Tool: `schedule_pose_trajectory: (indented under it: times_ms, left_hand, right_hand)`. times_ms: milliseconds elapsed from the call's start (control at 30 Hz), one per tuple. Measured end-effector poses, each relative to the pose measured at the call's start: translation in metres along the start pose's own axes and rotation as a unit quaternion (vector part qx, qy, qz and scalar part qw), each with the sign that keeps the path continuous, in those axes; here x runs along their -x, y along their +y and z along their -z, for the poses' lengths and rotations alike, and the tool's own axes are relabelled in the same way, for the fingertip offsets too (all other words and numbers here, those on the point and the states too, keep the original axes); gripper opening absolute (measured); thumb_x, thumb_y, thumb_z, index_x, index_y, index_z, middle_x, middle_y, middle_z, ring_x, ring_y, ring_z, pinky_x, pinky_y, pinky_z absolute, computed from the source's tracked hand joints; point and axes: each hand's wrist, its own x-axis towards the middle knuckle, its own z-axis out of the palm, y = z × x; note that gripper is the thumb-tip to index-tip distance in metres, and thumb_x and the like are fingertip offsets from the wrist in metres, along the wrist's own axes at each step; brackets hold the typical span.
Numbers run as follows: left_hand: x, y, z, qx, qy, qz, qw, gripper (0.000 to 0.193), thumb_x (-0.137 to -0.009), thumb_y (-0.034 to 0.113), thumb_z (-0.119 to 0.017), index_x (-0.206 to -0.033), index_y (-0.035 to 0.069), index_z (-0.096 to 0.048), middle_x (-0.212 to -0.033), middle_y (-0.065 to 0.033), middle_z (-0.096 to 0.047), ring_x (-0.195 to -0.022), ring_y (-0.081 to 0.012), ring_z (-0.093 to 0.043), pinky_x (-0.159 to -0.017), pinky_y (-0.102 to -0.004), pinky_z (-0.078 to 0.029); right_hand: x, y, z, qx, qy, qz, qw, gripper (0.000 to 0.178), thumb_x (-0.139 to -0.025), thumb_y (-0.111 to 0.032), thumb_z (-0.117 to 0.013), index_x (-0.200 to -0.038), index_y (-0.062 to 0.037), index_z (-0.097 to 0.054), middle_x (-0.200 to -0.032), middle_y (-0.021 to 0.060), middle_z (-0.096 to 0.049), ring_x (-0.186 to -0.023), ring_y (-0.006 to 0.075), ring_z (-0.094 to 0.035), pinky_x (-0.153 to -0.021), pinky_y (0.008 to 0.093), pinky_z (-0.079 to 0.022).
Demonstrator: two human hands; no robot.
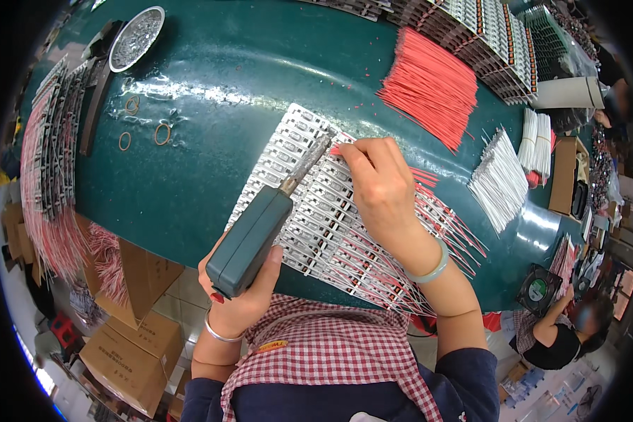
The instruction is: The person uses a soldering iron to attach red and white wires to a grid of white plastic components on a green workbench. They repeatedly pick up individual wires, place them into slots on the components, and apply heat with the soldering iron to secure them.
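Note:
My left hand (pixel 247 306) is wrapped round the dark green body of a soldering gun (pixel 250 239). The gun's metal barrel points up and away, its tip close to the far edge of a sheet of small white parts (pixel 278 155) set in rows. My right hand (pixel 381 186) bends over that sheet, thumb and forefinger pinching the end of a red wire (pixel 336 150) near the tip. Whether the tip touches the wire is too small to tell. Red and white wires (pixel 439 218) fan out from the sheet's right side and near end.
On the green table (pixel 204 126) lie a pile of red wires (pixel 429 88), a pile of white wires (pixel 499 181) and several rubber bands (pixel 162 133). A bowl (pixel 137 39) of small metal pieces stands far left. Stacked wired sheets (pixel 49 155) line the left edge. Another person (pixel 563 330) sits at right.

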Motion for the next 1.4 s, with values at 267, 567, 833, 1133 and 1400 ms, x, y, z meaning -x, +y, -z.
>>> schedule_pose_trajectory:
  times_ms: [267, 567, 833, 1133, 1400]
  left_hand:
    - [0.0040, -0.0040, 0.0018, -0.003, 0.033, -0.010, 0.999, 0.020, -0.078, 0.004, -0.077, -0.095, -0.005, -0.072, -0.080, -0.0104, -0.071, -0.066, -0.0165, -0.067, -0.065, -0.0267, -0.053]
    - [0.0030, -0.0032, 0.0034, 0.006, -0.004, 0.007, 1.000, 0.023, -0.077, -0.002, -0.075, -0.099, -0.006, -0.070, -0.087, -0.0098, -0.070, -0.073, -0.0129, -0.066, -0.066, -0.0252, -0.052]
    - [0.0016, -0.0048, 0.0031, -0.002, -0.019, -0.019, 1.000, 0.020, -0.076, -0.004, -0.073, -0.095, -0.008, -0.069, -0.087, -0.0121, -0.068, -0.071, -0.0158, -0.065, -0.063, -0.0263, -0.050]
    - [-0.0021, -0.0053, 0.0021, -0.035, -0.024, -0.081, 0.996, 0.017, -0.076, -0.005, -0.073, -0.092, -0.007, -0.068, -0.086, -0.0121, -0.067, -0.070, -0.0166, -0.064, -0.063, -0.0264, -0.050]
    - [-0.0027, -0.0046, 0.0027, -0.064, -0.029, -0.101, 0.992, 0.016, -0.076, -0.005, -0.073, -0.091, -0.006, -0.068, -0.079, -0.0079, -0.063, -0.063, -0.0131, -0.057, -0.057, -0.0256, -0.045]
  right_hand:
    - [0.0028, -0.0033, 0.0072, 0.000, 0.028, 0.020, 0.999, 0.029, -0.071, 0.003, -0.065, -0.100, 0.0030, -0.065, -0.093, 0.0109, -0.060, -0.083, 0.0259, -0.058, -0.070, 0.0360, -0.049]
    - [0.0045, -0.0051, 0.0012, -0.014, 0.012, 0.021, 1.000, 0.029, -0.070, 0.004, -0.065, -0.099, 0.0044, -0.065, -0.092, 0.0114, -0.059, -0.081, 0.0258, -0.056, -0.068, 0.0358, -0.049]
    - [0.0045, -0.0060, 0.0010, -0.007, 0.001, 0.023, 1.000, 0.025, -0.073, 0.002, -0.065, -0.098, 0.0046, -0.065, -0.092, 0.0114, -0.058, -0.082, 0.0258, -0.055, -0.069, 0.0357, -0.049]
    - [0.0022, -0.0077, 0.0016, 0.008, -0.008, 0.029, 1.000, 0.026, -0.072, 0.002, -0.065, -0.098, 0.0060, -0.065, -0.092, 0.0125, -0.058, -0.081, 0.0268, -0.055, -0.069, 0.0358, -0.049]
    - [0.0016, -0.0098, 0.0019, 0.016, -0.010, 0.027, 0.999, 0.025, -0.072, 0.003, -0.065, -0.096, 0.0070, -0.065, -0.091, 0.0132, -0.057, -0.081, 0.0268, -0.055, -0.069, 0.0358, -0.050]
